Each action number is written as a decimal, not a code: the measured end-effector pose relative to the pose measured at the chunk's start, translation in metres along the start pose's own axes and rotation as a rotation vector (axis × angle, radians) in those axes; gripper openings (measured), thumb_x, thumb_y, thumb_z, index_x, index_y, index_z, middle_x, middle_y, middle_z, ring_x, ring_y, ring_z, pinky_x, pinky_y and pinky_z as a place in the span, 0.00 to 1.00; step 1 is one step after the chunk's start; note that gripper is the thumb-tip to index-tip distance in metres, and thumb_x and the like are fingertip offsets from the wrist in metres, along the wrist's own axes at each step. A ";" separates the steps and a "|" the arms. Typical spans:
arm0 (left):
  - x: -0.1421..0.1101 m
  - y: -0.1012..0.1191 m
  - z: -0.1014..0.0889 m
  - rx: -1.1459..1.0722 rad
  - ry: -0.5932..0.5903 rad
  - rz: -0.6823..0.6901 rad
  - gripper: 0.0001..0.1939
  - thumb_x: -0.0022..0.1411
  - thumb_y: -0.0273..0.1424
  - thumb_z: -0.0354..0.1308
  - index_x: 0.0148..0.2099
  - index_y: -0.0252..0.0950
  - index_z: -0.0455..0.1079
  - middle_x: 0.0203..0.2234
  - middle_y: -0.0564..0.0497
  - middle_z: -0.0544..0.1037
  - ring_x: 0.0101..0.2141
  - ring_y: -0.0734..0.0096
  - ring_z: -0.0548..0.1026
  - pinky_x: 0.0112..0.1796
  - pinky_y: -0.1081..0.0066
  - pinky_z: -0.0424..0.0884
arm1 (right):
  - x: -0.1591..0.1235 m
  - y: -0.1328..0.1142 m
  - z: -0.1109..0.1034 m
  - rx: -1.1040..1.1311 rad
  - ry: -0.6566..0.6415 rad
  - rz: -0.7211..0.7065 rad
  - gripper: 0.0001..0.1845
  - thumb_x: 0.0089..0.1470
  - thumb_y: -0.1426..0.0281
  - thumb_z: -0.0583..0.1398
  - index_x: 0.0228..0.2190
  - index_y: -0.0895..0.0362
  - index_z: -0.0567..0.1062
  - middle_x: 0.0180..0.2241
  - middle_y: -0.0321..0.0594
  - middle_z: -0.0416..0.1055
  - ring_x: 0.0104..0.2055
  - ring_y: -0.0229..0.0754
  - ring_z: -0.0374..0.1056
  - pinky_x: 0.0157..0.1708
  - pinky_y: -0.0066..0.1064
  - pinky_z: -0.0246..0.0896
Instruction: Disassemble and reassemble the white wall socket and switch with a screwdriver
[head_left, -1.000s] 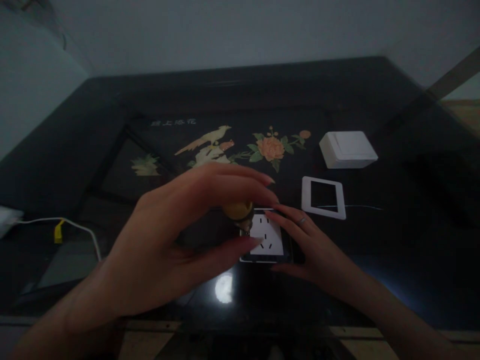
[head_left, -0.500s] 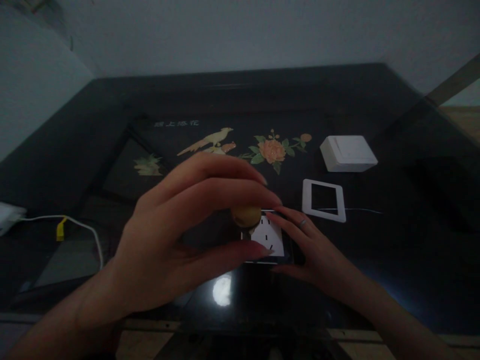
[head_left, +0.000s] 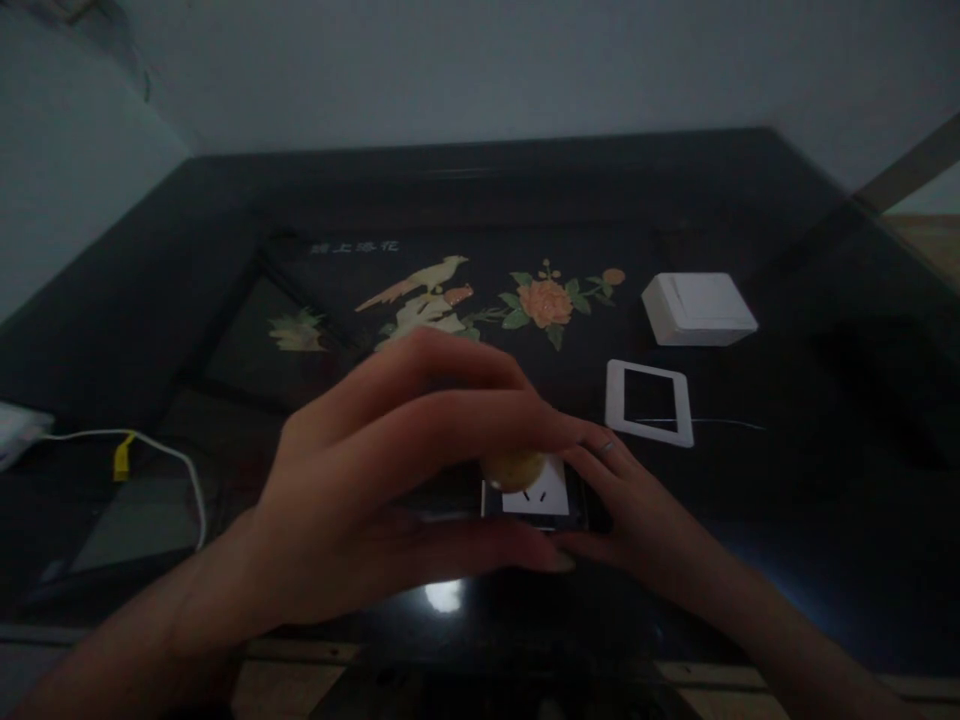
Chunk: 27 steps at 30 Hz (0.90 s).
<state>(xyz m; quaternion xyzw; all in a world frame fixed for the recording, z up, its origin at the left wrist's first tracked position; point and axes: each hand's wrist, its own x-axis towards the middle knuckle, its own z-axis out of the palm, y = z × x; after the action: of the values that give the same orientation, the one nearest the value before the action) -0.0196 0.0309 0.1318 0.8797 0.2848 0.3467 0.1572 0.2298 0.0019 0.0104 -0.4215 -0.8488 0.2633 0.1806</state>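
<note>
My left hand point(head_left: 405, 480) is curled around a yellow-handled screwdriver point(head_left: 514, 470), its thumb below and its fingers arched above. Only the rounded handle end shows; shaft and tip are out of sight. Beneath it lies a wall socket point(head_left: 551, 497) with a white slotted face in a dark surround, partly covered by the handle and my fingers. My right hand point(head_left: 622, 490), with a ring on one finger, grips the socket's right side between fingers and thumb. Some right fingertips are hidden behind my left hand.
On the glossy black table point(head_left: 787, 520), a white cover frame point(head_left: 682, 405) lies right of the socket. Behind it stands a white box point(head_left: 705, 305). At left, a white cable point(head_left: 176, 460) carries a yellow tag point(head_left: 121, 457) and joins a white plug-like block point(head_left: 19, 432).
My left hand and the screwdriver handle have shifted right and slightly nearer to me, covering more of the socket. My right hand keeps its place on the socket's side.
</note>
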 end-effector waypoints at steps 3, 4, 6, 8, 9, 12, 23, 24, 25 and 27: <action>-0.003 0.000 0.003 0.025 0.146 -0.075 0.11 0.58 0.33 0.69 0.44 0.43 0.74 0.38 0.54 0.79 0.35 0.70 0.79 0.37 0.74 0.79 | 0.001 -0.001 -0.002 -0.024 -0.025 0.010 0.50 0.47 0.70 0.70 0.65 0.51 0.52 0.66 0.53 0.54 0.67 0.56 0.54 0.61 0.55 0.60; -0.003 0.000 0.001 0.019 0.127 -0.108 0.11 0.59 0.31 0.68 0.44 0.44 0.74 0.38 0.55 0.80 0.34 0.70 0.80 0.37 0.73 0.79 | 0.001 -0.002 -0.002 -0.026 -0.030 0.012 0.51 0.47 0.70 0.70 0.65 0.51 0.52 0.66 0.53 0.54 0.67 0.56 0.54 0.61 0.55 0.60; -0.003 0.001 -0.004 -0.017 0.033 -0.159 0.14 0.62 0.26 0.63 0.48 0.45 0.73 0.39 0.55 0.81 0.36 0.68 0.81 0.39 0.72 0.80 | 0.001 -0.002 -0.003 -0.027 -0.030 0.013 0.51 0.46 0.70 0.71 0.65 0.51 0.52 0.66 0.53 0.53 0.68 0.57 0.53 0.62 0.55 0.59; -0.002 0.002 -0.008 -0.061 -0.063 -0.172 0.18 0.64 0.23 0.58 0.54 0.46 0.71 0.43 0.55 0.82 0.42 0.65 0.82 0.42 0.69 0.80 | 0.001 -0.002 -0.002 -0.030 -0.028 0.014 0.51 0.46 0.70 0.71 0.65 0.51 0.53 0.67 0.53 0.53 0.68 0.57 0.52 0.62 0.56 0.58; -0.002 0.002 -0.009 -0.072 -0.077 -0.163 0.20 0.64 0.22 0.56 0.55 0.46 0.70 0.46 0.55 0.81 0.44 0.64 0.81 0.43 0.68 0.80 | 0.001 -0.002 -0.002 -0.032 -0.029 0.015 0.51 0.46 0.70 0.71 0.65 0.51 0.53 0.67 0.53 0.53 0.68 0.57 0.52 0.62 0.56 0.59; -0.002 0.000 -0.003 -0.031 0.048 -0.157 0.14 0.62 0.26 0.61 0.49 0.44 0.73 0.48 0.53 0.80 0.47 0.60 0.80 0.46 0.65 0.79 | 0.000 -0.002 -0.002 -0.032 -0.028 0.013 0.51 0.46 0.70 0.71 0.65 0.52 0.53 0.66 0.54 0.54 0.67 0.56 0.54 0.61 0.55 0.59; -0.004 -0.001 -0.006 0.045 0.011 -0.194 0.20 0.65 0.23 0.56 0.58 0.43 0.68 0.47 0.54 0.79 0.43 0.67 0.80 0.44 0.71 0.78 | -0.001 -0.001 -0.002 -0.043 -0.032 0.018 0.50 0.47 0.69 0.70 0.65 0.50 0.52 0.67 0.52 0.53 0.68 0.57 0.53 0.61 0.55 0.60; -0.004 0.000 -0.008 0.060 -0.024 -0.168 0.20 0.66 0.23 0.55 0.58 0.42 0.67 0.51 0.54 0.78 0.46 0.67 0.79 0.47 0.70 0.76 | -0.001 -0.001 -0.002 -0.042 -0.032 0.018 0.50 0.47 0.69 0.70 0.65 0.50 0.52 0.67 0.52 0.53 0.68 0.57 0.53 0.61 0.55 0.60; -0.004 0.001 -0.009 0.088 -0.032 -0.146 0.18 0.67 0.25 0.55 0.57 0.42 0.69 0.53 0.54 0.77 0.48 0.67 0.77 0.50 0.70 0.75 | -0.001 -0.001 -0.002 -0.043 -0.032 0.018 0.50 0.47 0.69 0.70 0.65 0.50 0.53 0.67 0.52 0.53 0.68 0.57 0.53 0.61 0.55 0.60; -0.004 0.001 -0.008 0.149 0.028 -0.127 0.11 0.67 0.31 0.59 0.51 0.42 0.73 0.50 0.55 0.76 0.48 0.70 0.75 0.50 0.72 0.73 | 0.000 -0.002 -0.002 -0.045 -0.035 0.019 0.49 0.47 0.69 0.70 0.65 0.51 0.53 0.67 0.53 0.53 0.68 0.57 0.54 0.61 0.55 0.60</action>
<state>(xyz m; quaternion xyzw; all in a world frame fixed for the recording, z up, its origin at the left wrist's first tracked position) -0.0273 0.0283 0.1363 0.8642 0.3672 0.3262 0.1092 0.2301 0.0014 0.0133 -0.4289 -0.8535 0.2530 0.1537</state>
